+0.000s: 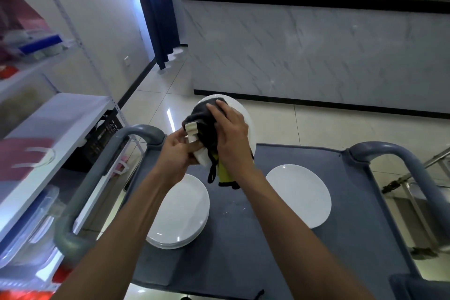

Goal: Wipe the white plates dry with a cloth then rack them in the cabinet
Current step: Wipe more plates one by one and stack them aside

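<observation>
A stack of white plates [181, 212] sits at the left of the grey cart top [243, 238], below the left hand [176, 156], whose curled fingers grip the lower edge of a raised white plate [239, 111]. The right hand [230, 135] presses a dark cloth [203, 120] flat against that plate, fingers fairly straight. Farther right, a single plate [300, 193] lies on the cart.

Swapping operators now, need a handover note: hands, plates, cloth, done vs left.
Left hand grips the near edge of the held plate, raised above the cart.
Right hand presses the dark cloth against that plate's face; wiping is under way.
Stack of plates sits on the cart at left, a single plate at right; whether either is already dry cannot be told.
Nothing is visibly racked and no cabinet rack is in view.
Left: finish this plate, wipe any others that need it, rack them all.
</observation>
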Available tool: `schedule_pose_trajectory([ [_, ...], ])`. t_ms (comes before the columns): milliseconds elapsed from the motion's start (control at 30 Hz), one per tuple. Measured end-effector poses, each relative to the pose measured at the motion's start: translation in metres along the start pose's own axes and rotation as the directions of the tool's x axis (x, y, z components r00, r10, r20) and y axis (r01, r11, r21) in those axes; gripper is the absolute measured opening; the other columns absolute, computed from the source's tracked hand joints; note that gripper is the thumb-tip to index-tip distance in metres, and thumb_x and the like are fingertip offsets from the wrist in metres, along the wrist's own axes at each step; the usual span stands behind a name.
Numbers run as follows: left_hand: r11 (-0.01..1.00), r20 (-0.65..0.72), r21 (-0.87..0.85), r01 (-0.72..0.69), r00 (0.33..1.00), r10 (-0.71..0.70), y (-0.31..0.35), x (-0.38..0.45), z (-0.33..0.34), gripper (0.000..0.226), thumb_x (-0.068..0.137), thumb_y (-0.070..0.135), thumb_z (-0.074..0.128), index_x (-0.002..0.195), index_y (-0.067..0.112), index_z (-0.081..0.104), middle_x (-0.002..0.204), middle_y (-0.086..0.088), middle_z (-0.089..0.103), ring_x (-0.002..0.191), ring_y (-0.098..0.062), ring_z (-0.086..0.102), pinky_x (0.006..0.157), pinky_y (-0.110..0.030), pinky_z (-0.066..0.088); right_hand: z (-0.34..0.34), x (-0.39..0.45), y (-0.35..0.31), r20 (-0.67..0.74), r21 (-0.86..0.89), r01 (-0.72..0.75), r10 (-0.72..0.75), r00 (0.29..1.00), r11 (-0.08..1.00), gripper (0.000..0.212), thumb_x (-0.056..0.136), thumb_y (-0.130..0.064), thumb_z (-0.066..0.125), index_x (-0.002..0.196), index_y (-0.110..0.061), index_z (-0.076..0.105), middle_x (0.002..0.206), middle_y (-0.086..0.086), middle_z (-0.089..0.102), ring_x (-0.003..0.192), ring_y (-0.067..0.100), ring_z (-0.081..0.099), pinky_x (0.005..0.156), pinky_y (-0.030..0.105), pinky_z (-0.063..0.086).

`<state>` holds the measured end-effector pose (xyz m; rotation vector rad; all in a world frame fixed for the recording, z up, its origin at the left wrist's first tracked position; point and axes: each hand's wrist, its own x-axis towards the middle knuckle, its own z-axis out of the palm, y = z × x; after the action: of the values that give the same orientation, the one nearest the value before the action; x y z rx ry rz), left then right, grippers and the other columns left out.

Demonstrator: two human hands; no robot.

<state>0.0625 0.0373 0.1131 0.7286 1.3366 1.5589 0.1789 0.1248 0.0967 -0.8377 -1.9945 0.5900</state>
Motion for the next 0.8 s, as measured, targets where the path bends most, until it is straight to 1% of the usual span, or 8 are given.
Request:
schedule_pose_trajectory([
  [100,1.0,0.034,-0.007,-0.004,0.999,0.004,-0.003,-0.001,-0.004,0.03,0.091,-0.004,0.063,0.119,0.005,0.064,0.111,-0.017,0.072,0.103,-0.04,0.068,0.077,-0.051,0.061,-0.004,0.01,0.004,-0.005,-0.038,0.005,-0.006,1.0,0.999,0.045,0.099,-0.011,0.041,0.141,-0.018,0.058,0.15,0.005,0.05,0.137,0.027,0.042,0.113,0.045,0.033],
  [167,1.0,0.069,-0.025,0.001,0.998,0.0,-0.005,-0.001,-0.008,0.04,0.084,0.001,0.07,0.124,0.002,0.063,0.117,-0.024,0.069,0.104,-0.042,0.067,0.081,-0.055,0.059,-0.009,0.018,0.008,-0.008,-0.042,-0.028,0.028,1.0,0.999,0.046,0.099,-0.013,0.039,0.142,-0.019,0.057,0.15,0.004,0.05,0.137,0.025,0.042,0.111,0.042,0.032],
  [233,0.999,0.078,-0.043,0.005,0.997,-0.002,-0.008,-0.001,-0.01,0.046,0.079,0.006,0.07,0.123,0.001,0.063,0.116,-0.025,0.069,0.101,-0.04,0.068,0.079,-0.053,0.06,-0.014,0.024,0.015,-0.014,-0.032,-0.078,0.078,0.997,0.996,0.047,0.099,-0.015,0.039,0.142,-0.021,0.056,0.148,0.002,0.052,0.134,0.023,0.044,0.109,0.039,0.033],
  [333,0.996,0.06,-0.09,0.011,0.998,-0.005,-0.013,-0.004,-0.011,0.044,0.077,0.006,0.07,0.121,0.004,0.065,0.111,-0.022,0.07,0.098,-0.036,0.067,0.076,-0.048,0.06,-0.022,0.03,0.029,-0.012,-0.002,-0.138,0.138,0.99,0.99,0.044,0.101,-0.013,0.041,0.141,-0.023,0.056,0.143,-0.001,0.055,0.126,0.022,0.048,0.108,0.044,0.041],
  [500,0.984,0.028,-0.18,0.0,1.0,0.005,-0.02,-0.011,-0.011,0.03,0.078,0.002,0.068,0.107,0.01,0.07,0.103,-0.013,0.074,0.091,-0.029,0.07,0.069,-0.041,0.062,-0.03,0.025,0.045,-0.039,0.046,-0.203,0.205,0.978,0.978,0.043,0.1,-0.014,0.041,0.139,-0.023,0.057,0.14,-0.004,0.059,0.126,0.021,0.051,0.108,0.044,0.042],
  [567,0.971,-0.008,-0.24,-0.009,1.0,0.007,-0.02,-0.011,-0.011,0.033,0.079,0.005,0.063,0.112,0.009,0.068,0.103,-0.01,0.074,0.09,-0.026,0.07,0.069,-0.04,0.062,-0.035,0.02,0.049,-0.066,0.062,-0.236,0.24,0.969,0.97,0.043,0.101,-0.01,0.041,0.139,-0.022,0.057,0.139,-0.005,0.059,0.125,0.017,0.051,0.11,0.039,0.041],
  [667,0.941,-0.054,-0.339,-0.015,0.999,-0.004,-0.018,-0.009,-0.013,0.042,0.083,0.007,0.059,0.125,0.009,0.061,0.112,-0.008,0.072,0.099,-0.022,0.069,0.075,-0.037,0.062,-0.038,0.008,0.046,-0.1,0.106,-0.219,0.229,0.968,0.97,0.043,0.101,-0.004,0.042,0.14,-0.018,0.056,0.135,-0.009,0.057,0.12,0.006,0.048,0.109,0.027,0.037],
  [800,0.904,-0.086,-0.427,-0.029,0.996,-0.008,-0.016,-0.005,-0.012,0.048,0.089,0.006,0.056,0.137,0.009,0.054,0.119,-0.007,0.07,0.104,-0.021,0.069,0.074,-0.036,0.061,-0.026,-0.005,0.037,-0.133,0.049,-0.196,0.201,0.971,0.979,0.044,0.102,-0.026,0.044,0.145,-0.019,0.05,0.146,0.0,0.051,0.129,0.021,0.045,0.113,0.037,0.034],
])
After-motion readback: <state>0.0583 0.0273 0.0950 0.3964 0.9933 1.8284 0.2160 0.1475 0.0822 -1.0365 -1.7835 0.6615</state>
